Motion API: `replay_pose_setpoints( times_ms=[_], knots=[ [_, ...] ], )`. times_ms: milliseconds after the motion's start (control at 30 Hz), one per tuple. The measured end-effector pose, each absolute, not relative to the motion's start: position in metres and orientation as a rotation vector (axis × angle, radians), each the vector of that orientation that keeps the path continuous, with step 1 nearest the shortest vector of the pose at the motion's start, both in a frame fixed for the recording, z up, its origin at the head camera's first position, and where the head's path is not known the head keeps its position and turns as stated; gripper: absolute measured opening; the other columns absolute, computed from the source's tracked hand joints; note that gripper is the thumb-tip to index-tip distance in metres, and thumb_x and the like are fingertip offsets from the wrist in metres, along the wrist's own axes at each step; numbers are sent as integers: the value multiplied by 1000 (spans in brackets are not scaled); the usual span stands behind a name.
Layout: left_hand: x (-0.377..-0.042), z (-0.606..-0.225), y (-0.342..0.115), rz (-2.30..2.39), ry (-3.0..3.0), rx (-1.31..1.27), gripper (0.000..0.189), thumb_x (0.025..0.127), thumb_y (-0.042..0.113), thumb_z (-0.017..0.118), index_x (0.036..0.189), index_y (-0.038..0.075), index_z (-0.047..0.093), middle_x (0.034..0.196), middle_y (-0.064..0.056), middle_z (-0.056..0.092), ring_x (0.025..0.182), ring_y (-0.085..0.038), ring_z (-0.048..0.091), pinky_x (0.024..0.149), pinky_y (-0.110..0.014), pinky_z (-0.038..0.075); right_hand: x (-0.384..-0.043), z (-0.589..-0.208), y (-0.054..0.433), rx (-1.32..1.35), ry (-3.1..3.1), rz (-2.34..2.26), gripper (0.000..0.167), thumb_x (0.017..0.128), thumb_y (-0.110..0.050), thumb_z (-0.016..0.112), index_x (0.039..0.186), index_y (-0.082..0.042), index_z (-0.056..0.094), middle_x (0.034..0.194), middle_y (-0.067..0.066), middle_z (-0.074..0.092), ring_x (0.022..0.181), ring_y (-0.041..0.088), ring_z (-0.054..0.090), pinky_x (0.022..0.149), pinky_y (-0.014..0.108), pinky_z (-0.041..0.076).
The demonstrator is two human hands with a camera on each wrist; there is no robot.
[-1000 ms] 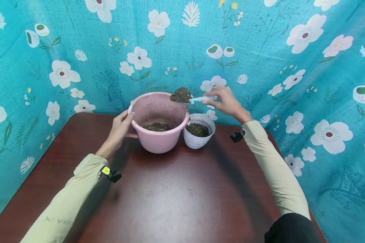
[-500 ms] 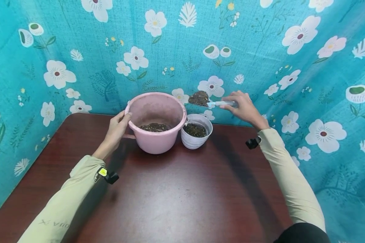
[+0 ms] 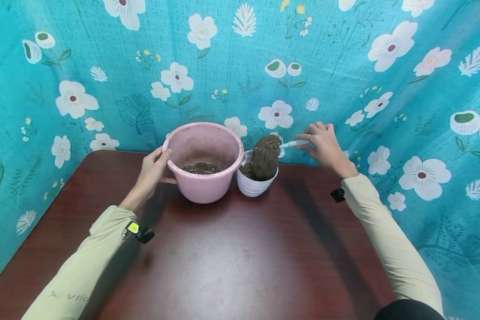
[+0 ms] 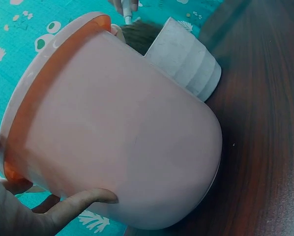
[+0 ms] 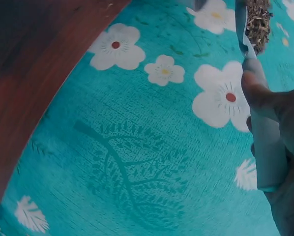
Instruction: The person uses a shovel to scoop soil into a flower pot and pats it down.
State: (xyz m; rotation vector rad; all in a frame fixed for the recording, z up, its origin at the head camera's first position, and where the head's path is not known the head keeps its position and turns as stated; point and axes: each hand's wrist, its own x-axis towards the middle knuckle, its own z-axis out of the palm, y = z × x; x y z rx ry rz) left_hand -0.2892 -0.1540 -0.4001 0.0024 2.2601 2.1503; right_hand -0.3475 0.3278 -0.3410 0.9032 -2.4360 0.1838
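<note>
My left hand (image 3: 154, 166) grips the left rim of a pink bucket (image 3: 206, 189), thumb along its outer wall in the left wrist view. Dark soil (image 3: 202, 168) lies at the bucket's bottom. My right hand (image 3: 324, 146) holds a light-blue hand trowel (image 3: 294, 143) by its handle. The trowel is tipped over a white ribbed flowerpot (image 3: 253, 188), and a blurred mass of soil (image 3: 266, 155) drops from the blade into it. More soil shows inside the pot. In the right wrist view, fingers and thumb wrap the handle (image 5: 267, 147), with soil on the blade above.
Bucket and flowerpot stand side by side near the back edge of a dark red-brown table (image 3: 224, 258). A turquoise floral curtain (image 3: 240, 66) hangs close behind and along both sides.
The right hand has carried the loaded trowel rightward from above the bucket to the flowerpot and tilted it, so soil now falls. The left hand keeps its grip on the bucket.
</note>
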Motion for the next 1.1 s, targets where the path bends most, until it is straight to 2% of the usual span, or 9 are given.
replay_pose_setpoints(
  times_ms=[167,300,433,567,733,867,1000,1100],
  knots=[
    [-290,-402,-155,2158,2273,13,62,109,36,47,164,12,35,156,-27,43,94,-10,64,67,-42,69,-349,-344,316,934,-2324,12,19,89,-4,82,108,-5,80,97,17,60,91,37,46,81,60,35],
    [-291,-403,-155,2169,2261,31,61,109,36,47,164,12,36,155,-27,43,92,-7,64,66,-44,69,-348,-345,308,918,-2237,-94,14,95,-6,76,109,-5,79,100,18,60,94,38,47,87,64,37],
    [-291,-403,-155,2170,2268,28,60,109,35,48,163,12,37,155,-26,44,95,-10,63,67,-46,68,-346,-344,301,872,-2162,-141,16,103,-4,64,111,-5,77,105,18,61,98,38,48,92,66,34],
    [-291,-404,-155,2158,2278,26,61,109,36,49,164,12,36,156,-25,44,101,-16,63,68,-46,68,-345,-339,293,813,-2089,-80,20,104,3,59,111,-4,77,105,18,62,97,38,48,92,65,31],
    [-291,-404,-155,2143,2282,34,61,109,35,48,164,11,35,157,-26,42,110,-24,61,71,-48,68,-346,-325,277,716,-2024,119,12,101,-4,67,107,-5,78,104,20,63,95,39,46,91,65,29],
    [-291,-402,-155,2134,2290,30,62,109,34,48,163,10,36,157,-26,42,121,-34,58,73,-48,68,-347,-308,257,660,-2010,192,12,97,-9,75,108,-8,80,104,19,64,95,40,47,91,63,30],
    [-292,-401,-155,2129,2299,15,62,109,36,48,163,8,36,158,-25,43,133,-43,52,85,-51,65,-345,-299,231,714,-2048,212,16,90,-10,82,107,-8,82,103,16,67,96,38,51,93,62,35],
    [-292,-400,-156,2119,2314,9,64,108,37,48,163,8,36,159,-25,43,137,-46,50,97,-57,59,-344,-299,208,803,-2100,198,17,90,-13,82,107,-9,82,102,14,68,97,36,53,96,61,37]
  ],
)
